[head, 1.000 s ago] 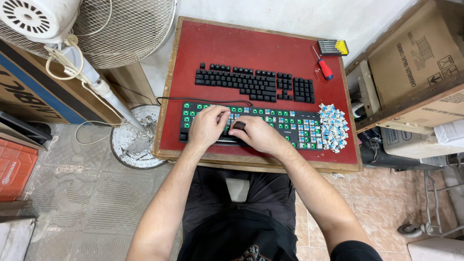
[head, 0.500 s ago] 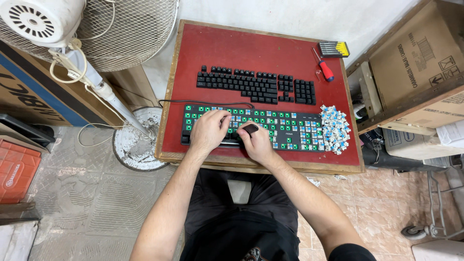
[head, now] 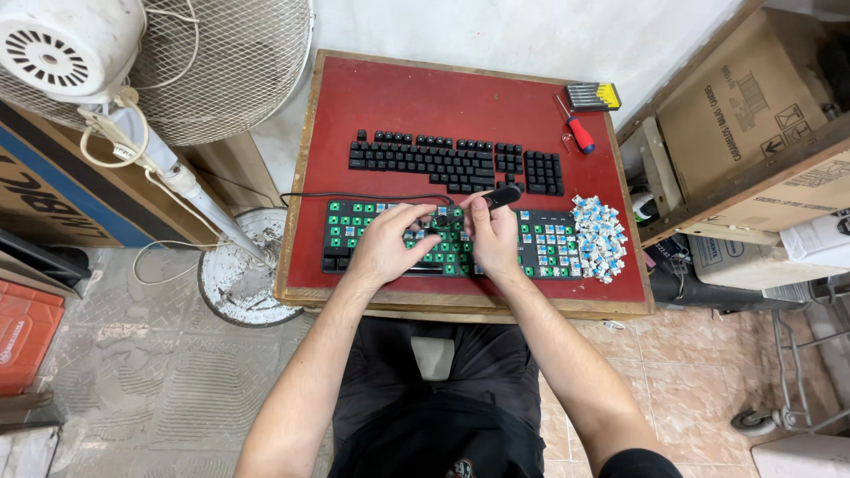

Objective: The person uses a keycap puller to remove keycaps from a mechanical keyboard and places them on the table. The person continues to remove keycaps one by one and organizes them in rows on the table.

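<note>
The stripped keyboard (head: pixel 447 243) lay lengthwise left-to-right, its middle hidden beneath the left hand (head: pixel 390 246), fingers spread, and the right hand (head: pixel 492 232) clamped on a black tool (head: pixel 505 196).

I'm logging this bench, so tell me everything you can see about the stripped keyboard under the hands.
The stripped black keyboard with green circuit board lies flat along the near side of the red-topped wooden table. Blue switches dot it, keycaps off. A black cable leaves its left end. The left hand rests on it; the right hand holds a black tool above it.
</note>
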